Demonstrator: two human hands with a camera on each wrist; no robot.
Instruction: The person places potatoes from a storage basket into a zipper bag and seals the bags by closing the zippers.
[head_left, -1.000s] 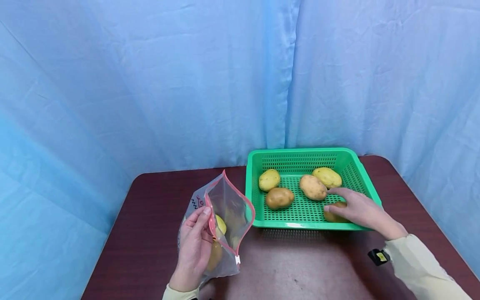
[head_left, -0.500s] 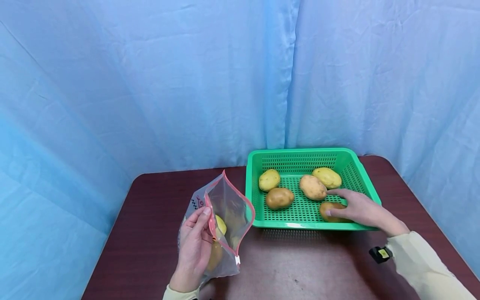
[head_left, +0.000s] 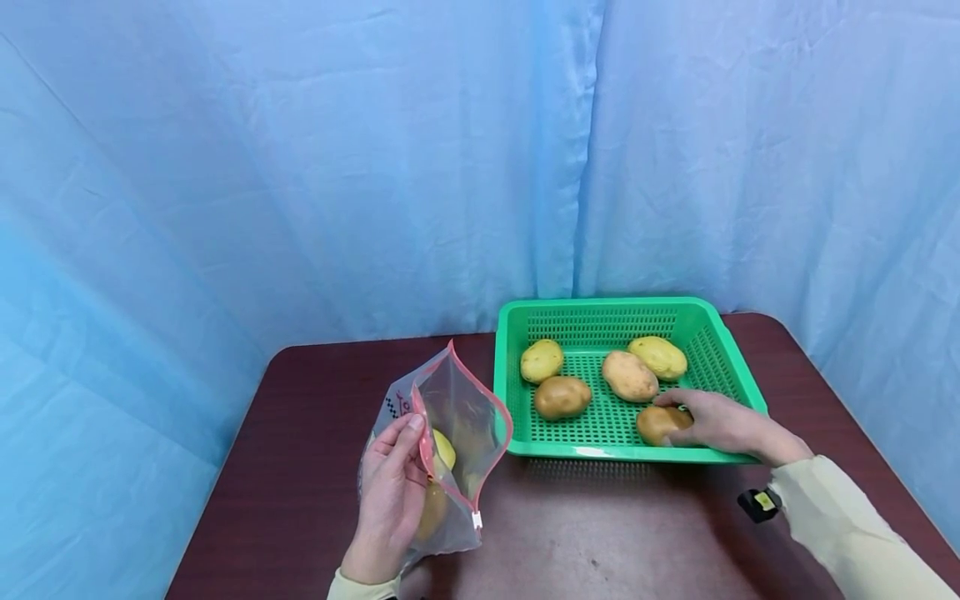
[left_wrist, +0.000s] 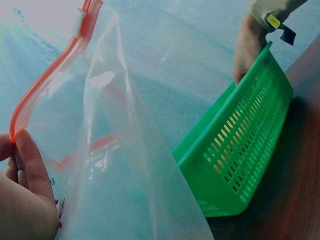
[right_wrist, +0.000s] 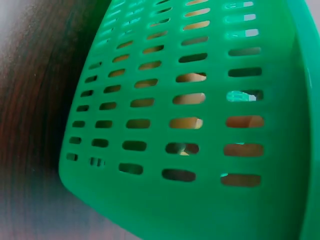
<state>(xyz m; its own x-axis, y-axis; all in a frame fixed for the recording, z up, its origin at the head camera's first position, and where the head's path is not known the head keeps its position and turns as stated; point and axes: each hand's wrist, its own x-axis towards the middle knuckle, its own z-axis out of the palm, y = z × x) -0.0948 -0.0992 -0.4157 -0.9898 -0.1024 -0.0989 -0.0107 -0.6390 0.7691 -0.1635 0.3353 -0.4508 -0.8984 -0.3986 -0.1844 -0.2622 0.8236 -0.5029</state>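
Observation:
My left hand [head_left: 392,492] pinches the pink-edged mouth of a clear zip bag [head_left: 468,433] between thumb and fingers. The bag gapes, and a white slider [head_left: 477,520] sits at its lower corner. Inside it are a yellow potato [head_left: 444,450] and a browner one [head_left: 431,510], blurred by the plastic. In the green basket [head_left: 600,452], my right hand [head_left: 720,422] holds a brown potato [head_left: 657,424] at the near right, thumb in front and fingers over its far side. The basket wall [right_wrist: 150,115] hides most of this grip in the right wrist view.
Also in the basket lie a yellow potato [head_left: 542,361] and a brown potato [head_left: 562,397] at left, with a tan potato [head_left: 629,376] and another yellow potato [head_left: 660,358] towards the right. The dark red table [head_left: 300,450] meets a blue curtain [head_left: 375,167] behind.
My right hand's fingers have come down and drawn in around the brown potato, which has shifted slightly left. My left hand keeps its place on the bag.

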